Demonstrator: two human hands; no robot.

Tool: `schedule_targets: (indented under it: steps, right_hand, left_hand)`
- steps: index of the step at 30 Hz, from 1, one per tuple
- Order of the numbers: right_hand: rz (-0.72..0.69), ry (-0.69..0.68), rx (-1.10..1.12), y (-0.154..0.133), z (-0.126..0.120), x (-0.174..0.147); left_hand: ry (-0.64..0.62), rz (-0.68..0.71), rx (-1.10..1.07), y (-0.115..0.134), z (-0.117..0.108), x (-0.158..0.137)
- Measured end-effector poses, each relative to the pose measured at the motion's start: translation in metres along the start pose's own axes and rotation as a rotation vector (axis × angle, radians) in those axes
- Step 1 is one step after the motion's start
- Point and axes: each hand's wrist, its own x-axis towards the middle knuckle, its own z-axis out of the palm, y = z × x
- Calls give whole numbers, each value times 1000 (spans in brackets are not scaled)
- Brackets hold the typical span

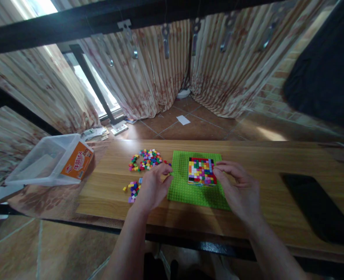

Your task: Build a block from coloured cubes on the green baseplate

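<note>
While I watch from far away, my left hand [153,184] sits at the left edge of the green base plate [189,190], its grip pinched narrow; I cannot tell if a brick is in it. My right hand [237,186] touches the right side of the colourful block square [201,171] on the plate, its grip narrow against it. Loose little bricks [145,159] lie on the counter [262,155] just past my left hand. A clear plastic box [51,159] stands farther left.
</note>
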Motion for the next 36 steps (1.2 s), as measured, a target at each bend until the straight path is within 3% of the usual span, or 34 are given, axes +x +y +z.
schedule_targets:
  steps: [9, 14, 20, 26, 36]
  right_hand:
    - [-194, -296, -84, -10, -4, -5]
    - [-243, -323, -131, -4, -9, -5]
    - [-191, -339, -177, 1, -11, -4]
    - [-186, -321, -233, 6, -7, -5]
    - [-149, -224, -256, 12, 4, -11]
  left_hand:
    - [8, 223, -136, 39, 39, -2]
    - [21, 293, -80, 41, 47, 0]
    - [-7, 346, -61, 40, 53, 0]
    - [-5, 336, -33, 40, 51, 1]
    - [79, 141, -135, 33, 51, 0]
